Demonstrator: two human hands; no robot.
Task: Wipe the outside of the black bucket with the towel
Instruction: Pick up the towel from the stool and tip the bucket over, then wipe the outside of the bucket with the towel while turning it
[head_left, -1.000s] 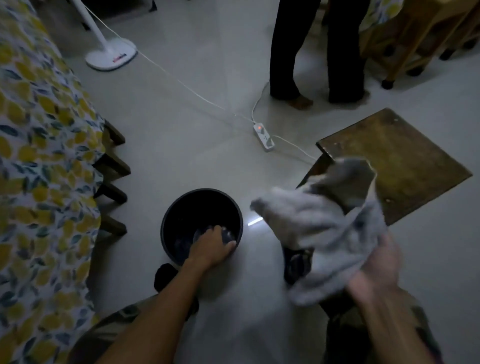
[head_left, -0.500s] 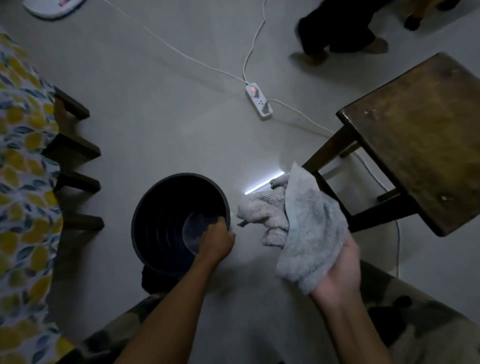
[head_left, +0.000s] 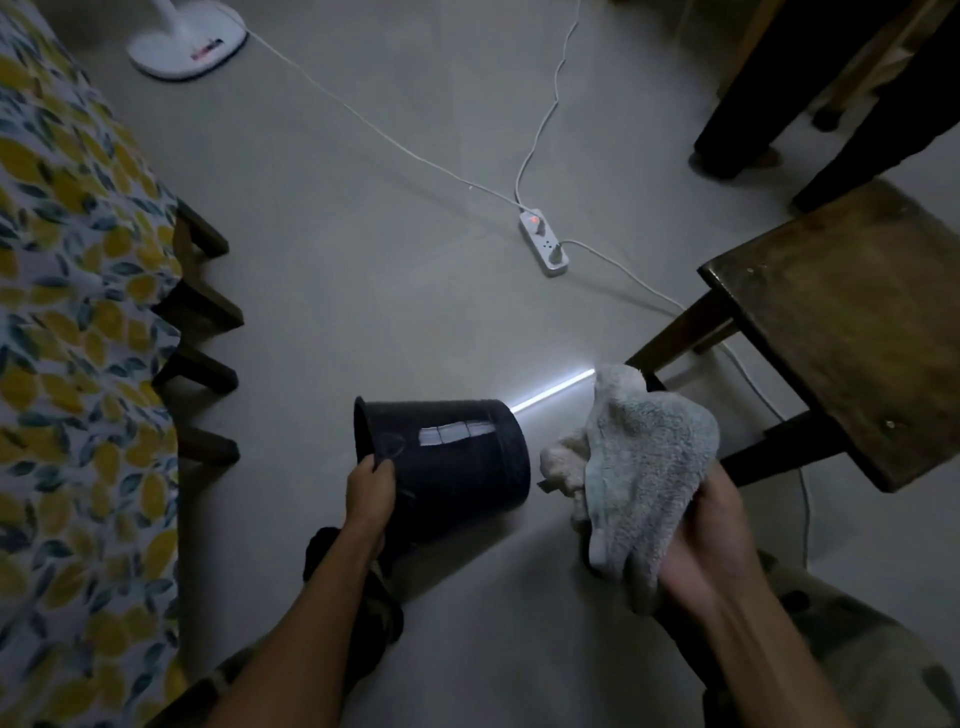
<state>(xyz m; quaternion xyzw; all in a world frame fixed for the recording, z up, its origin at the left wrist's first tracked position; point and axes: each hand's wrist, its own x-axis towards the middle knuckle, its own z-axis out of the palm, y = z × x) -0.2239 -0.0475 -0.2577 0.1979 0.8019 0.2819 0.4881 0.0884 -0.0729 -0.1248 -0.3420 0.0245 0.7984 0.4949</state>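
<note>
The black bucket (head_left: 452, 462) is tipped on its side above the floor, its mouth facing left and its base facing right. A light reflection runs across its upper wall. My left hand (head_left: 370, 493) grips the bucket's rim at the lower left. My right hand (head_left: 711, 545) holds a crumpled pale grey towel (head_left: 639, 467), which hangs just right of the bucket's base, a narrow gap between them.
A dark wooden stool (head_left: 852, 317) stands at the right, close to the towel. A white power strip (head_left: 543, 241) with cords lies on the grey floor behind. A lemon-print cloth (head_left: 67, 364) covers furniture on the left. A fan base (head_left: 187, 44) and a person's legs (head_left: 753, 104) are farther back.
The bucket stood upright on the floor with its mouth up; my left hand has since lifted and tipped it sideways. The towel stays in my right hand, beside the bucket.
</note>
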